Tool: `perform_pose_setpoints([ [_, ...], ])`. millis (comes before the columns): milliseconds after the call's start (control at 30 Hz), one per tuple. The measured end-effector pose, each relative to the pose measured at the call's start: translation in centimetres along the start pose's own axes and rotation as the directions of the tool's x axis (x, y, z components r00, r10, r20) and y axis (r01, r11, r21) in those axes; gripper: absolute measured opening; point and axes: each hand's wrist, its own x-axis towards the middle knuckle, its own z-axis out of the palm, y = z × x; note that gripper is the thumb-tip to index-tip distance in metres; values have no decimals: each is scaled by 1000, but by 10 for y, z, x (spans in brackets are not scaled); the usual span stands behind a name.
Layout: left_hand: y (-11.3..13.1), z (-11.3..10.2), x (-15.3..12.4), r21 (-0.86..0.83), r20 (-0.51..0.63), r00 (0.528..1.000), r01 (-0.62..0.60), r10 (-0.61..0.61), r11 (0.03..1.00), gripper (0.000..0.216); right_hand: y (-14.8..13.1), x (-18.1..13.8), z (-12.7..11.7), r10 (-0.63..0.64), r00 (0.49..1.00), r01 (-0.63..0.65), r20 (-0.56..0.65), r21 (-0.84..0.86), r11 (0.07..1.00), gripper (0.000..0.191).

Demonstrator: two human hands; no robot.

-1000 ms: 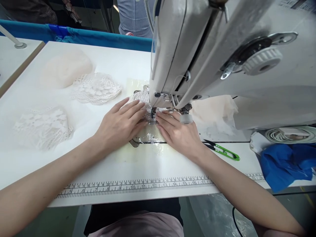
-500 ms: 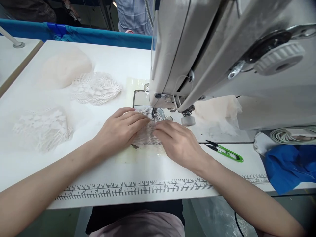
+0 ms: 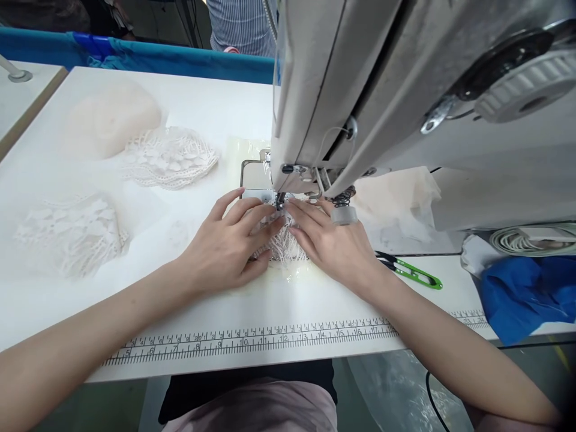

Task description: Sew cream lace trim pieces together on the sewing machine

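A small piece of white lace (image 3: 288,245) lies on the sewing machine bed under the presser foot (image 3: 279,201). My left hand (image 3: 229,243) rests on its left side, fingers spread, with the fingertips close to the foot. From the other side my right hand (image 3: 335,243) lies on the lace with fingers stretched out flat. Part of that hand is behind the machine's round knob (image 3: 344,215). Both hands press on the lace rather than pinch it. The sewing machine head (image 3: 324,90) stands above them, and the needle tip is too small to make out.
Left on the table are two white lace pieces (image 3: 173,157) (image 3: 72,234) and pale sheer fabric (image 3: 112,117). Green thread snips (image 3: 416,274) lie right of my right hand. A ruler strip (image 3: 252,342) runs along the front edge. Blue cloth (image 3: 526,294) sits far right.
My right hand has moved forward and right, its bent fingers now stretched flat beside the foot. My left fingers have spread further. More of the lace shows between the hands.
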Motion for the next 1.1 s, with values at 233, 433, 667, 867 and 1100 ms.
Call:
perform_pose_setpoints([
  [233,14,-3,0,178,3,1000,-4,4,984,39,3,0,3,-2,1000,1,-25,-26,1000,33],
  [433,14,-5,1,175,13,1000,8,-10,985,37,2,0,3,7,1000,-8,-27,-36,999,35],
  [667,15,-5,1,210,0,1000,-7,7,978,37,2,0,2,16,1000,-17,-11,-44,999,35],
  [867,14,-3,1,248,-10,1000,-16,19,969,39,2,0,1,-12,1000,12,2,-81,997,36],
  [1100,13,0,3,226,-26,1000,9,-3,974,41,3,0,3,-37,999,34,-39,-82,996,34],
])
